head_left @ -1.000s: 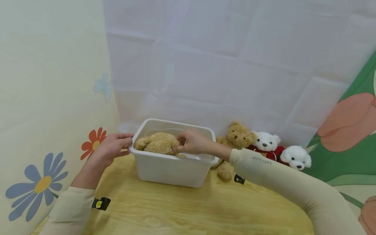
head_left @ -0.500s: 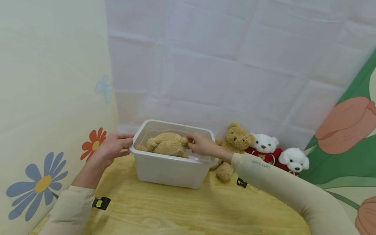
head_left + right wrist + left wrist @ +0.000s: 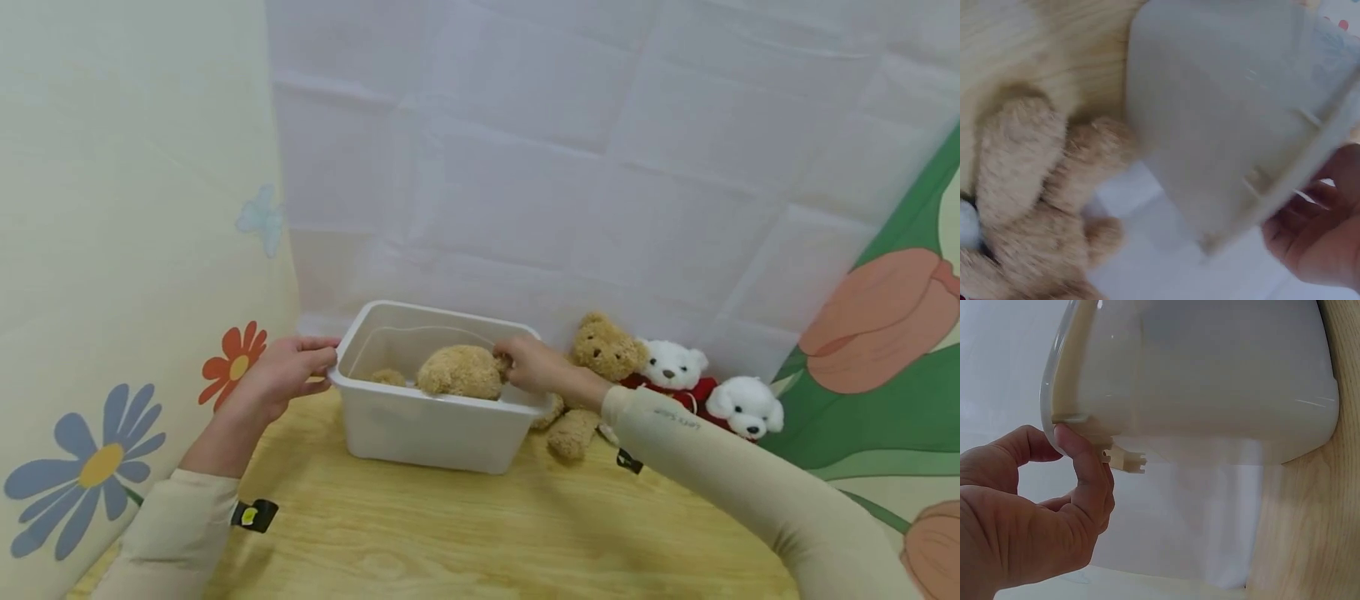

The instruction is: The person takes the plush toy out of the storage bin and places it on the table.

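Note:
A white plastic bin (image 3: 431,437) stands on the wooden table. My left hand (image 3: 288,371) pinches its left rim; thumb and fingers close round the edge in the left wrist view. Inside the bin lies a brown teddy bear (image 3: 459,372), its face out of sight. At the bin's right end, my right hand (image 3: 532,365) reaches over the rim and holds the bear by a tuft at its right side. The bin wall hides the fingertips from the right wrist camera. A smaller brown furry part (image 3: 387,377) shows further left in the bin.
Right of the bin sits another brown teddy bear (image 3: 606,346), partly behind my right forearm. Beside it are a white plush bear (image 3: 671,364) in red and a white plush dog (image 3: 746,407). A white sheet (image 3: 525,167) hangs close behind the bin.
My right hand has moved rightward inside the bin, drawing the brown teddy bear from the left part towards the right end. The left hand stays on the rim.

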A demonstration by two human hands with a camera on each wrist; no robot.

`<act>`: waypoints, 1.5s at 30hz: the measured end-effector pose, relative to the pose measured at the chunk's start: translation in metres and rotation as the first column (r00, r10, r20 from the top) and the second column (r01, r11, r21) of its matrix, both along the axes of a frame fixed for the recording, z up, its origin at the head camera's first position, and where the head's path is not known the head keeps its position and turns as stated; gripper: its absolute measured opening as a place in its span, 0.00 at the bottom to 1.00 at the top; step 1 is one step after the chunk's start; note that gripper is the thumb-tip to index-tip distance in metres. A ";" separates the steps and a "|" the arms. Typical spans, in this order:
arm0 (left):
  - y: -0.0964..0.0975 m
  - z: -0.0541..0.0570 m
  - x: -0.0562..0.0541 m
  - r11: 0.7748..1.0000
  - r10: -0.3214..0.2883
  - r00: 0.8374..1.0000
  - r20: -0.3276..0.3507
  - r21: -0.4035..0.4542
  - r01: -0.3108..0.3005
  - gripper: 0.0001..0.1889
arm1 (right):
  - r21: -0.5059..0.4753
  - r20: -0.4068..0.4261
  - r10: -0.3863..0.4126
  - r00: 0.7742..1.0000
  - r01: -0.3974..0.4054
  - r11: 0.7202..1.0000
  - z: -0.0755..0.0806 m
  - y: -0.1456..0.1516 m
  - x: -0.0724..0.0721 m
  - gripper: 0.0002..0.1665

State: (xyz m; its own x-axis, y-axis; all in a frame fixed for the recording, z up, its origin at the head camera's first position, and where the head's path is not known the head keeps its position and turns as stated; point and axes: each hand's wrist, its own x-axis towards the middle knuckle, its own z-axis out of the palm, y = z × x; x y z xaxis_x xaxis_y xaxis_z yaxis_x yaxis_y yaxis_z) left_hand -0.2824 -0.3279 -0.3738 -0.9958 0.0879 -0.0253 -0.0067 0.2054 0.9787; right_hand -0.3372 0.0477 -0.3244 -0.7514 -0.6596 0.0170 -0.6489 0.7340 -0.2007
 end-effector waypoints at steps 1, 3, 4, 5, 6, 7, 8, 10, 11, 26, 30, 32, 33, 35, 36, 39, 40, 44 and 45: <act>0.000 0.000 0.000 1.000 0.000 1.000 -0.001 -0.001 0.000 0.26 | 0.031 -0.001 -0.024 1.000 0.024 0.999 0.003 -0.002 0.003 0.20; 0.000 0.001 0.000 1.000 -0.003 1.000 -0.003 -0.003 0.003 0.26 | 0.087 -0.019 -0.068 0.997 0.070 0.994 0.012 -0.007 0.010 0.20; 0.000 0.001 0.000 1.000 -0.005 1.000 -0.002 -0.005 0.005 0.26 | 0.108 -0.040 -0.088 0.995 0.091 0.990 0.017 -0.010 0.015 0.20; 0.000 0.001 0.000 1.000 -0.006 1.000 -0.001 -0.007 0.006 0.26 | 0.121 -0.066 -0.104 0.992 0.111 0.986 0.022 -0.015 0.020 0.20; 0.000 0.001 0.000 1.000 -0.007 1.000 -0.001 -0.008 0.007 0.27 | 0.125 -0.111 -0.116 0.987 0.130 0.984 0.026 -0.019 0.026 0.21; 0.001 0.001 0.000 1.000 -0.008 1.000 0.001 -0.010 0.008 0.27 | 0.116 -0.151 -0.122 0.981 0.141 0.983 0.030 -0.025 0.032 0.20; 0.000 0.002 0.001 1.000 -0.010 1.000 0.000 -0.011 0.010 0.27 | 0.106 -0.186 -0.123 0.975 0.144 0.984 0.033 -0.030 0.038 0.16; 0.001 0.002 0.002 1.000 -0.011 1.000 0.005 -0.011 0.011 0.27 | 0.081 -0.243 -0.119 0.963 0.143 0.986 0.038 -0.042 0.050 0.10; 0.001 0.002 0.002 1.000 -0.010 1.000 0.007 -0.011 0.010 0.27 | 0.077 -0.262 -0.115 0.958 0.140 0.987 0.039 -0.048 0.055 0.13; 0.001 0.000 0.000 1.000 -0.025 0.999 0.022 -0.010 0.025 0.27 | 0.130 0.036 -0.234 0.972 0.227 0.965 0.026 -0.078 0.044 0.37; 0.000 0.003 -0.001 1.000 -0.014 1.000 0.018 -0.010 0.015 0.27 | 0.065 0.107 -0.171 0.979 0.164 0.984 0.027 -0.072 0.039 0.33; 0.000 0.007 -0.001 1.000 -0.011 1.000 0.010 -0.013 0.012 0.27 | 0.014 0.152 -0.140 0.978 0.139 0.990 0.031 -0.067 0.037 0.32; 0.000 0.009 -0.001 1.000 -0.010 1.000 0.007 -0.013 0.010 0.27 | -0.011 0.179 -0.126 0.976 0.130 0.991 0.033 -0.065 0.036 0.31; 0.001 0.011 -0.002 1.000 -0.009 1.000 0.003 -0.012 0.009 0.27 | -0.045 0.231 -0.112 0.967 0.125 0.991 0.035 -0.061 0.035 0.31; 0.001 0.012 -0.002 1.000 -0.010 1.000 0.003 -0.011 0.010 0.27 | -0.056 0.252 -0.112 0.961 0.130 0.990 0.035 -0.058 0.034 0.30; 0.002 0.012 -0.002 1.000 -0.010 1.000 0.018 -0.007 0.010 0.27 | -0.079 0.291 -0.123 0.949 0.152 0.985 0.034 -0.051 0.033 0.29; 0.002 0.012 -0.002 1.000 -0.011 1.000 0.023 -0.005 0.011 0.27 | -0.086 0.300 -0.127 0.945 0.160 0.983 0.033 -0.048 0.032 0.28; 0.002 0.009 0.000 1.000 -0.012 0.999 0.039 -0.011 0.012 0.27 | -0.150 0.336 -0.149 0.930 0.209 0.966 0.030 -0.039 0.031 0.26; 0.002 0.008 0.001 1.000 -0.012 0.999 0.041 -0.012 0.013 0.27 | -0.168 0.345 -0.159 0.925 0.228 0.959 0.029 -0.036 0.031 0.26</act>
